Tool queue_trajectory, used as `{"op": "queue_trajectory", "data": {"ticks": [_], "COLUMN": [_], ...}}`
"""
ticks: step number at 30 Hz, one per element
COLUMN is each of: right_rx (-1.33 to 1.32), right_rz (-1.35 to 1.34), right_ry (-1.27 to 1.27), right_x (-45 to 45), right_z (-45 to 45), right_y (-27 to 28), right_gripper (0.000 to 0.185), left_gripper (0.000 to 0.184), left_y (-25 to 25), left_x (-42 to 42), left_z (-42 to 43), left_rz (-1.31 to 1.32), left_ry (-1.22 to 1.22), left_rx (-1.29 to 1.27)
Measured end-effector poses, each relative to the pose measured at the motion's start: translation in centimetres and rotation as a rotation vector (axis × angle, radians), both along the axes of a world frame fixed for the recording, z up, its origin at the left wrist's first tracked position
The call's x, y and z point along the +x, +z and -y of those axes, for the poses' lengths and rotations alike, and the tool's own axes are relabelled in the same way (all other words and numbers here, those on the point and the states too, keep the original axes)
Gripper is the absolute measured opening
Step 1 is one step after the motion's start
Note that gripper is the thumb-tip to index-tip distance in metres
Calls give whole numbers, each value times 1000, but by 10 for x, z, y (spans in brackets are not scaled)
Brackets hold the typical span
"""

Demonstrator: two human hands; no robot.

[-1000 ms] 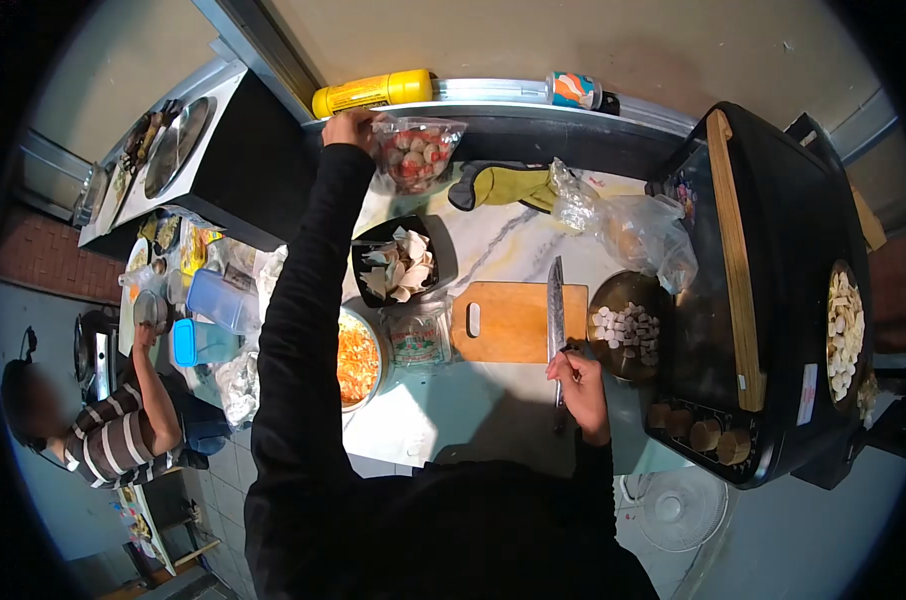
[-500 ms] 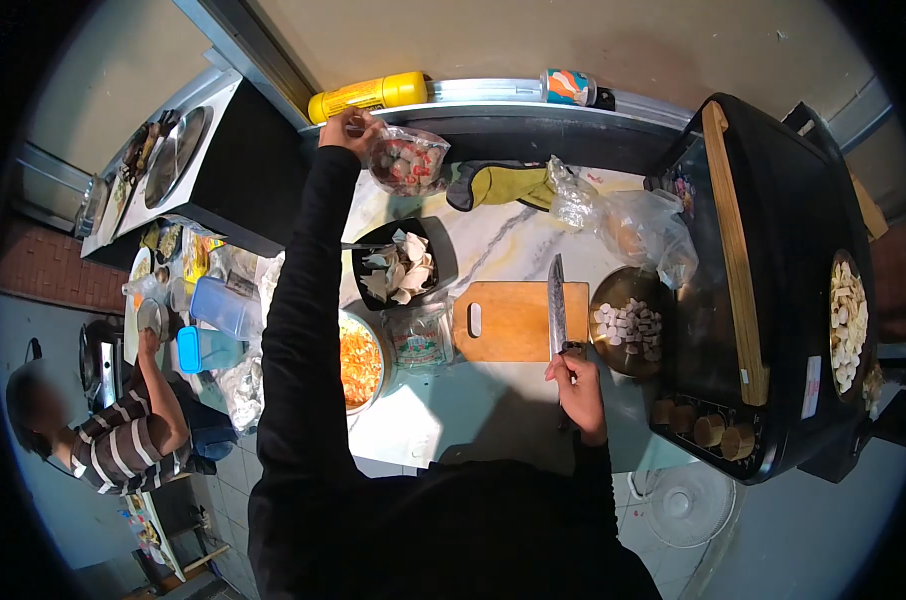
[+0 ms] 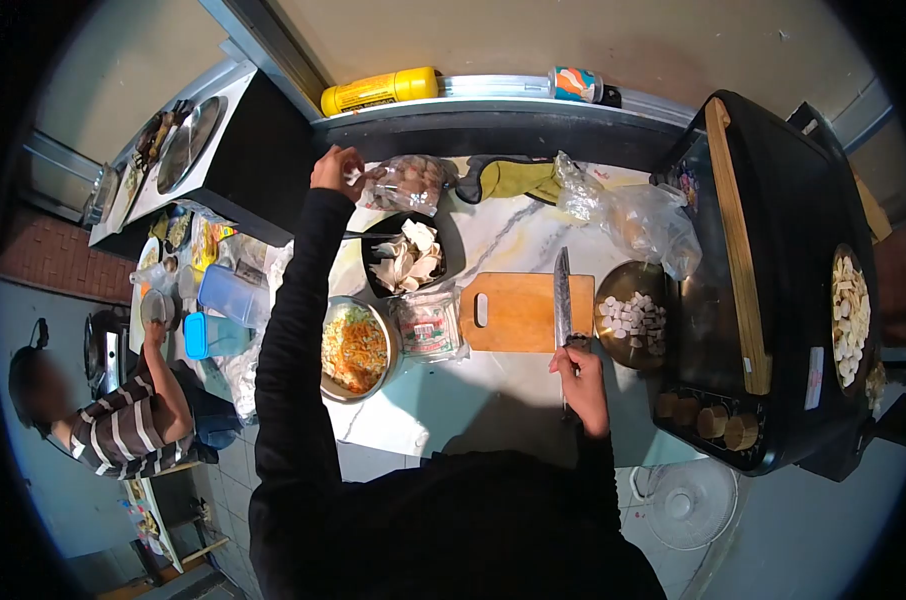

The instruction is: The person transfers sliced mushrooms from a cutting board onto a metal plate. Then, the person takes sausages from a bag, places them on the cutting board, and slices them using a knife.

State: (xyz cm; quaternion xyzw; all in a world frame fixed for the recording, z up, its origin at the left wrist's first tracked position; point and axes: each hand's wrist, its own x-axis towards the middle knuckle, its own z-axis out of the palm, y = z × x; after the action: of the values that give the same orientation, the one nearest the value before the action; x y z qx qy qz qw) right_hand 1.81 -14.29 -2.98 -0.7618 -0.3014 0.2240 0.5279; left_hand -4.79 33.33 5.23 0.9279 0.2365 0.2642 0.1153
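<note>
Head view: marbled table (image 3: 508,232) beneath knife (image 3: 562,295), tan wall (image 3: 663,50) beyond.

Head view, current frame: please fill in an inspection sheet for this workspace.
Surface: marble-patterned table, partly in shadow.
Job's things: clear bag of round items; knife, blade over the wooden cutting board, contact unclear.
Clutter: black bowl of pale slices, pot of shredded food, round pan of white pieces, flat plastic packet, green mitt-like cloth, crumpled plastic bag.
Grips: left grip pinching one end of the bag of round items; right grip closed on the knife.
Cables: nothing seen on the table.
Surroundings: large black appliance at right; yellow bottle and can behind the table; co-worker at far left.
</note>
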Motion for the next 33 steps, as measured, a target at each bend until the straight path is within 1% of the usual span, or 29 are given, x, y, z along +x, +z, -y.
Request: {"op": "queue_trajectory", "data": {"ticks": [1,3,5,7,8,9,11,14,16,19,21,22,24,25,27,28,30,31,33], "right_rx": [12,11,10,21,23,19,16,-1,55,47,20,-5,-3,-3,-2,-1,9,18,38], "right_rz": [11,9,8,15,16,4,-8,28,39,0,-8,-13,-14,-12,-7,-3,-7,-13,5], "right_ry": [7,1,-11,-6,-4,-7,-11,-7,-40,-42,-33,-20,-20,-20,-19,-17,-18,-15,-29], "right_x": [0,-1,-3,-3,-4,-5,-5,-5,-6,-6,-6,-6,-6,-6,-6,-6,-5,-5,-6], "right_z": [1,2,3,3,3,3,2,2,2,4,5,4,3,3,2,2,3,4,3], "right_y": [-2,-2,-1,-1,-1,-1,-1,-2,-5,-6,0,3,4,4,8,9,3,0,-3], "right_gripper": [23,24,24,24,24,24,24,24,22,24,22,20,19,19,18,18,18,18,19], "left_gripper": [18,14,14,16,20,20,21,16,13,17,24,24,31,31,42,42,49,49,50], "left_y": [-1,-3,-10,-20,-26,-22,-15,-17,-23,-31,-34,-34,-34,-35,-34,-33,-32,-31,-30], "left_x": [-6,-17,-29,-39,-41,-41,-41,-38,-37,-30,-31,-29,-25,-23,-20,-18,-13,-10,-5], "left_z": [6,15,22,21,18,24,38,39,37,32,31,30,27,25,22,23,25,25,25], "left_rz": [-1,15,30,23,4,5,-46,-110,-153,-163,-124,-125,-227,-227,-308,-307,-376,-377,-461], "left_ry": [3,111,135,77,70,72,124,183,216,247,147,148,178,178,113,111,121,120,162], "left_rx": [1,1,-31,77,34,35,154,97,77,106,151,151,59,59,53,54,99,100,125]}}
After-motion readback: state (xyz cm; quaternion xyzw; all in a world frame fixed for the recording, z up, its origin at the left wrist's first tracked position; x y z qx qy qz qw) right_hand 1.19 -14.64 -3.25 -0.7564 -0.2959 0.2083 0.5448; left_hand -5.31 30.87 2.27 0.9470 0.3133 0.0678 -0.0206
